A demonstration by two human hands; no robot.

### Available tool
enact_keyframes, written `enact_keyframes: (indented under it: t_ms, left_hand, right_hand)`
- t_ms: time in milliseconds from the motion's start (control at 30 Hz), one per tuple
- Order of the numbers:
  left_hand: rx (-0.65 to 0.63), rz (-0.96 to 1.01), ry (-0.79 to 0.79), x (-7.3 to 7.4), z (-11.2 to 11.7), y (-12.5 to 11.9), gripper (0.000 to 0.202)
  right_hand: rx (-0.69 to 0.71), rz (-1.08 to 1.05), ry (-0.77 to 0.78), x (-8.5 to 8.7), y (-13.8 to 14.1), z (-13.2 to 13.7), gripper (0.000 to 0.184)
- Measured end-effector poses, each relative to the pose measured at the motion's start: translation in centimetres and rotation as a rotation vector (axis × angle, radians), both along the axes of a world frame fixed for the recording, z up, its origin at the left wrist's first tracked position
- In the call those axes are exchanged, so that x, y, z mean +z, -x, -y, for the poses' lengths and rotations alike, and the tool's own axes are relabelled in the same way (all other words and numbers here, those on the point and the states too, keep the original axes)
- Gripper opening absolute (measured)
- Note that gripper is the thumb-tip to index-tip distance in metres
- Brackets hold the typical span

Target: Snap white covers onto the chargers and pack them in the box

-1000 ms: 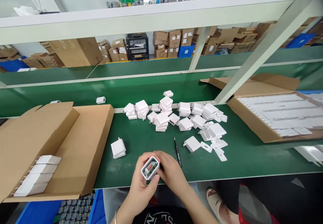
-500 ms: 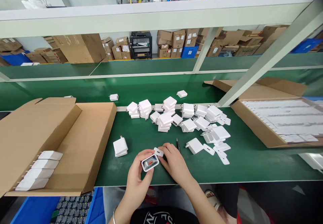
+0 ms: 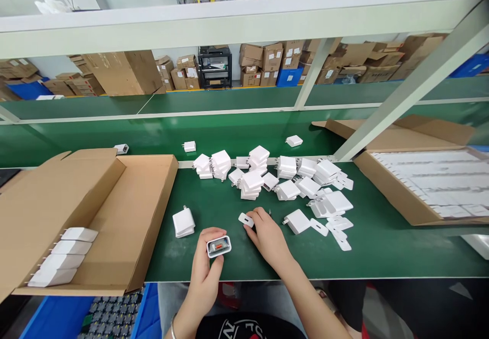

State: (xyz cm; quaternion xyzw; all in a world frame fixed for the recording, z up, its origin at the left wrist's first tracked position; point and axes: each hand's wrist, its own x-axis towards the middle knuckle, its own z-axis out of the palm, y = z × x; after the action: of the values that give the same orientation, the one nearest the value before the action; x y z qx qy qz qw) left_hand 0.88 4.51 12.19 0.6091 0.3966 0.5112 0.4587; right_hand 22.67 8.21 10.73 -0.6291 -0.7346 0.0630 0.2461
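Cap (image 3: 243, 218) and charger (image 3: 219, 246) are farther apart vs. a sec ago! R hand (image 3: 269, 239) pinches cap, on or just abv. table (image 3: 225, 216), can't tell; L hand (image 3: 204, 265) grips charger, open end showing its insides. Tweezers (image 3: 270, 212) poke out past R hand, mostly hidden. Stacked chargers (image 3: 184, 220) sit L, white pile (image 3: 252, 180) ahead, L carton (image 3: 158, 211), R carton (image 3: 385, 191) w/ rows.

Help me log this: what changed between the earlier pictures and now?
The right hand moved right, away from the open case, with the slotted plate; the left hand, holding the case, shifted left. Three loose adapters on the far green surface slid right. The stacked adapters and left cardboard box stayed put.
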Motion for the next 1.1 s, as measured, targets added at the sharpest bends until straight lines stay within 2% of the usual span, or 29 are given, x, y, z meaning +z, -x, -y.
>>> enact_keyframes:
  t_ms: [100,200,300,400,500,667,733,800,900,1000,1067,1100]
  left_hand:
    - [-0.004,-0.066,0.031,-0.1,-0.1,0.2,0.035]
    - [-0.013,-0.13,0.065,0.0,-0.2,0.3,0.04]
    - [-0.051,-0.115,0.102,0.1,-0.1,0.1,0.038]
    - [-0.096,-0.071,0.122,0.4,0.0,-0.3,0.031]
    - [-0.087,-0.057,0.15,0.7,0.0,-0.9,0.027]
    - [-0.037,-0.064,0.171,0.7,-0.1,-1.5,0.028]
    - [-0.039,-0.069,0.123,0.5,-0.1,-1.7,0.029]
    - [-0.043,-0.121,0.038,0.4,0.1,-2.0,0.027]
    - [-0.096,-0.25,-0.061,0.8,0.2,-2.6,0.026]
    - [-0.194,-0.36,-0.072,2.5,-0.7,-3.0,0.029]
    - [-0.189,-0.423,-0.138,4.7,-2.7,-3.1,0.033]
    - [-0.143,-0.444,-0.198,6.1,-4.3,-3.3,0.033]
  right_hand:
    - [0.017,-0.068,0.004,1.1,0.3,0.3,0.014]
    - [0.093,-0.383,0.019,3.0,0.9,1.4,0.017]
    - [0.247,-0.632,0.002,4.6,1.8,2.7,0.028]
    - [0.358,-0.634,-0.013,5.0,2.6,3.4,0.035]
    - [0.393,-0.612,0.003,5.0,2.9,3.4,0.038]
    - [0.33,-0.736,0.133,4.4,2.9,3.5,0.037]
    - [0.262,-0.898,0.226,3.7,3.2,3.7,0.042]
    - [0.255,-1.061,0.321,2.9,3.6,3.9,0.039]
    - [0.281,-1.174,0.335,1.8,4.1,4.2,0.033]
    - [0.164,-1.168,0.176,0.6,4.0,4.5,0.031]
    - [0.066,-1.116,0.072,-0.4,3.7,4.8,0.031]
    - [0.021,-1.086,0.03,-0.8,3.5,5.0,0.031]
